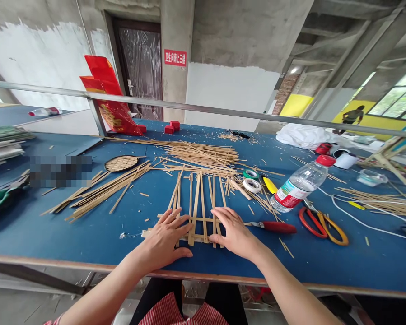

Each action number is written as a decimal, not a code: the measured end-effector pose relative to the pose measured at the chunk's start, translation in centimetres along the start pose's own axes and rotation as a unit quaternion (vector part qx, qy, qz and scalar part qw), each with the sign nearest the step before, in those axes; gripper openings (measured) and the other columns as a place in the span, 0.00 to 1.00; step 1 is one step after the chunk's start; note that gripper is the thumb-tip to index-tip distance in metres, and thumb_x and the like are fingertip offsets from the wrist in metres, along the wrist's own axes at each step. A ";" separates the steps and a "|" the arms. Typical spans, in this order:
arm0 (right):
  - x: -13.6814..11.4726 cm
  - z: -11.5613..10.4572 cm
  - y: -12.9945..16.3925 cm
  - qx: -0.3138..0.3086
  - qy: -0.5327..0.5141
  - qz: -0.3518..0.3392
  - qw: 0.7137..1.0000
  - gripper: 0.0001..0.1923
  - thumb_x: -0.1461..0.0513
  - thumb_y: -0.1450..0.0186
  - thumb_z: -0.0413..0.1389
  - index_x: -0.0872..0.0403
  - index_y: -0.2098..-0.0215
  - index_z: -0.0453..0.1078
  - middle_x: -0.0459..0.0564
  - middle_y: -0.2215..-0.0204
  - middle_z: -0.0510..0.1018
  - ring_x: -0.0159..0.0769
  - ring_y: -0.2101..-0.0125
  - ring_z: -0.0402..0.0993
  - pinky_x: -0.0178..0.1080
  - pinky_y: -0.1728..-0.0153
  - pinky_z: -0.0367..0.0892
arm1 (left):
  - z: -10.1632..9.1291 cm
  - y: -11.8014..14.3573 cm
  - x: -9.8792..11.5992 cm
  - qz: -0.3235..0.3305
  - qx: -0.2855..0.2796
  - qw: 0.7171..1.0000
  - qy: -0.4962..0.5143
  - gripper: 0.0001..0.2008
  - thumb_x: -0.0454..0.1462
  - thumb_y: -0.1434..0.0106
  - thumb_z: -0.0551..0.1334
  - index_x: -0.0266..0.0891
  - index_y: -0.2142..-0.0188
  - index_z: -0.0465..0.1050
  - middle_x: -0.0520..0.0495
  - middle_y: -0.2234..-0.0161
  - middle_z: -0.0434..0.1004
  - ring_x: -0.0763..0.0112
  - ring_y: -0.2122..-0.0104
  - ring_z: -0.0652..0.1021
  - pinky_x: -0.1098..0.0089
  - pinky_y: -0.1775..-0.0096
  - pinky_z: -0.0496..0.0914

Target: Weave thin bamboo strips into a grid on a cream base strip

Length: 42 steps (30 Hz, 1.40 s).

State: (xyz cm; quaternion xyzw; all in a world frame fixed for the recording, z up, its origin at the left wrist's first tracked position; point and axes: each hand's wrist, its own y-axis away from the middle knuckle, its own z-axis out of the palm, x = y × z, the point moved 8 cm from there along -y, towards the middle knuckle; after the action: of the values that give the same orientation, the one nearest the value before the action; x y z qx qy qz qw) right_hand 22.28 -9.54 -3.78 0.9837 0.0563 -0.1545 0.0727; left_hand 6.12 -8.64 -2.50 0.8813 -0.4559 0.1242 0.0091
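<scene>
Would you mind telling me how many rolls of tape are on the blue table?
2: a green roll and a white roll, touching, just right of the bamboo weave; others may hide among the clutter.

Blue desk is pretty cluttered: loose bamboo strips, a round woven disc, two tape rolls, a red-capped water bottle lying tilted, orange-handled scissors just beside it, and a red-handled tool.
</scene>
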 end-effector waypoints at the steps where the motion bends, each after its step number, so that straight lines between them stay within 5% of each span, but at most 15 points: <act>1: 0.0 0.1 0.0 -0.004 -0.001 -0.001 1.000 0.36 0.48 0.43 0.49 0.53 0.41 0.50 0.50 0.41 0.52 0.42 0.40 0.40 0.46 0.42 0.44 | 0.0 0.1 0.0 -0.002 0.002 1.000 -0.003 0.31 0.58 0.44 0.49 0.50 0.44 0.57 0.50 0.42 0.56 0.53 0.41 0.50 0.48 0.43 0.48; 19: -0.2 -0.3 0.8 0.079 -0.030 -0.055 0.995 0.31 0.50 0.39 0.46 0.54 0.41 0.49 0.55 0.43 0.56 0.41 0.41 0.45 0.48 0.44 0.49 | -0.2 0.3 0.4 -0.006 0.069 0.997 -0.021 0.36 0.57 0.45 0.52 0.43 0.41 0.50 0.48 0.42 0.55 0.56 0.41 0.52 0.51 0.43 0.49; 42: -0.1 -1.4 0.0 0.144 -0.016 -0.085 0.986 0.25 0.59 0.37 0.44 0.54 0.42 0.48 0.52 0.50 0.68 0.40 0.44 0.51 0.49 0.46 0.52 | -0.3 -0.8 1.8 0.004 0.102 0.995 -0.015 0.29 0.49 0.44 0.59 0.42 0.46 0.59 0.46 0.47 0.65 0.58 0.45 0.61 0.54 0.43 0.52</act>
State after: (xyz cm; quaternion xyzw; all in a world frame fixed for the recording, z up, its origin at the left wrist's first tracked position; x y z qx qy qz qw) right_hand 22.64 -9.31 -2.40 0.9731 0.1154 -0.1819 -0.0822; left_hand 7.69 -9.62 -1.68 0.8774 -0.4447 0.1571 -0.0882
